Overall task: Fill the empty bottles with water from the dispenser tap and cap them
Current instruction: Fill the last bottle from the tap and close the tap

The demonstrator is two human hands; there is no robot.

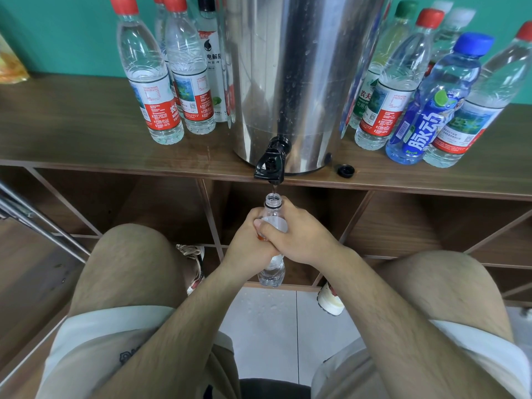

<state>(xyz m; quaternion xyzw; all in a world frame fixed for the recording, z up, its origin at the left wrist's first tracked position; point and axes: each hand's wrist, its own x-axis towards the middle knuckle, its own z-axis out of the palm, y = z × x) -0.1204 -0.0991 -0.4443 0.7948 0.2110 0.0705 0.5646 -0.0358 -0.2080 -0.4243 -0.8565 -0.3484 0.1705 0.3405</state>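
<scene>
The dispenser (288,67) is bare silver steel; its tap (270,165) is black. The bench (86,125) is dark brown wood grain, and the wall (57,30) is teal. The left bottles (146,82) are clear, with red caps and red-and-white labels bearing a blue-green landscape print. The blue bottle (426,122) has a blue cap and white characters on its blue label; behind it is a green cap (406,8). The loose cap (345,170) is black. The held bottle (272,272) is clear, perhaps with an orange-red label, mostly hidden. The shorts (100,335) are cream and the floor (264,326) tiles pale grey.
</scene>
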